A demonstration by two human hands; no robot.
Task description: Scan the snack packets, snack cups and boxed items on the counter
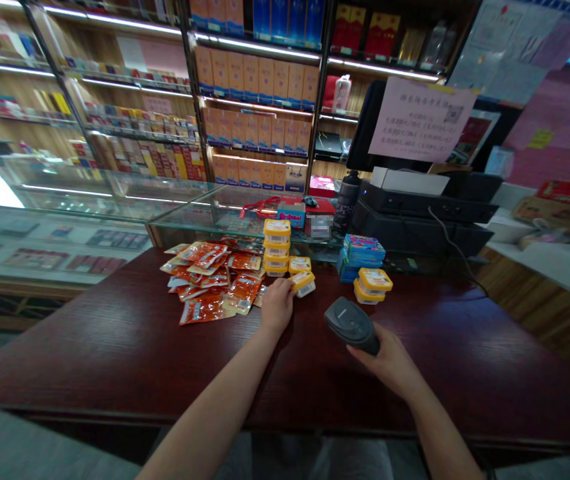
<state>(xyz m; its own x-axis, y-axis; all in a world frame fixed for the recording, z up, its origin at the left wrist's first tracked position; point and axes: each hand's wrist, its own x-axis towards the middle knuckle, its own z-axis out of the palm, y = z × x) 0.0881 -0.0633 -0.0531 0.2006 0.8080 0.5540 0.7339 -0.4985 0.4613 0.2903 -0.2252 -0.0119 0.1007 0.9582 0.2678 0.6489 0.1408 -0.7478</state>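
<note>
My left hand is closed on a small plastic tub with a yellow lid, which is tilted so that its barcode side faces me. Behind it another yellow-lidded tub stands beside a tall stack of the same tubs. My right hand grips a dark grey barcode scanner by its handle, its head pointing up and to the left. Beyond the scanner sit two stacked yellow-lidded tubs. A pile of red-orange foil snack packets lies left of my left hand.
Blue packs are stacked behind the right tubs. A glass counter borders the dark wooden table at the back. A black bottle and a monitor with a paper notice stand there. Shelves of boxes line the wall.
</note>
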